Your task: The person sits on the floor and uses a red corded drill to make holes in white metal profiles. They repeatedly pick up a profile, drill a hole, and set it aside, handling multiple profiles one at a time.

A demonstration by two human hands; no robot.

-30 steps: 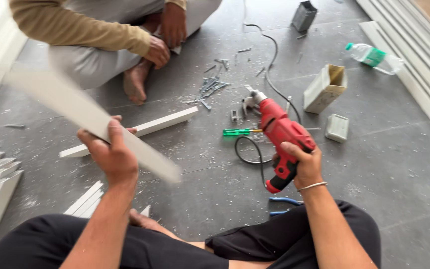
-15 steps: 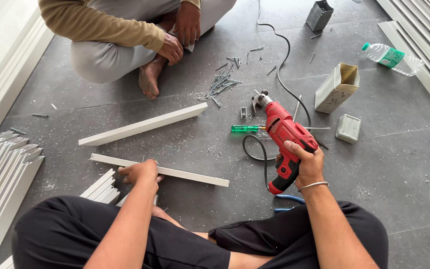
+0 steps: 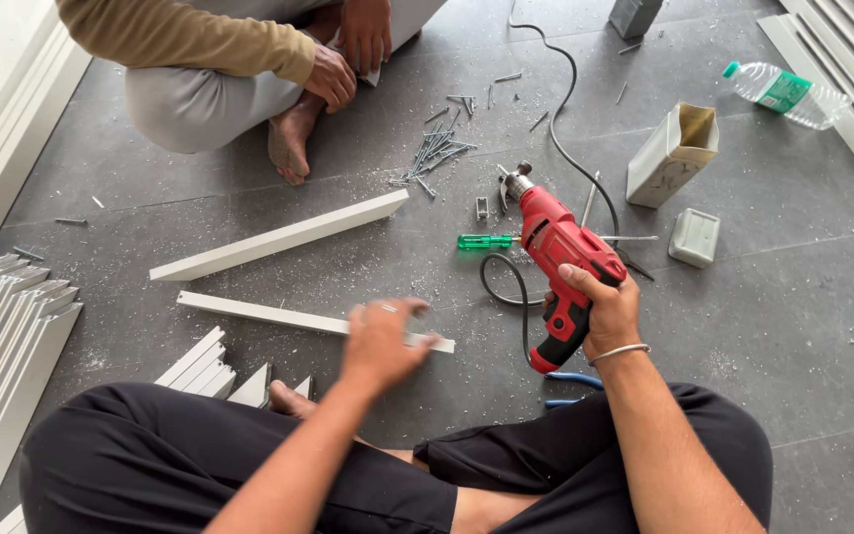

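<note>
Grey floor (image 3: 803,326) carries white strips; a second person (image 3: 219,69) sits opposite. Nearest strip (image 3: 269,315) lies flat under the blurred left hand (image 3: 380,341), its grip unclear. Right hand (image 3: 600,307) wraps the red drill (image 3: 560,257), beside a green screwdriver (image 3: 484,240).

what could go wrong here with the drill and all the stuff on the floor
1. The red drill in the right hand has its cord looped by the knees; it might snag.
2. Loose screws lie near the other person's bare foot, a possible puncture hazard.
3. The left hand blurs over the white strip, close to the drill.
</note>
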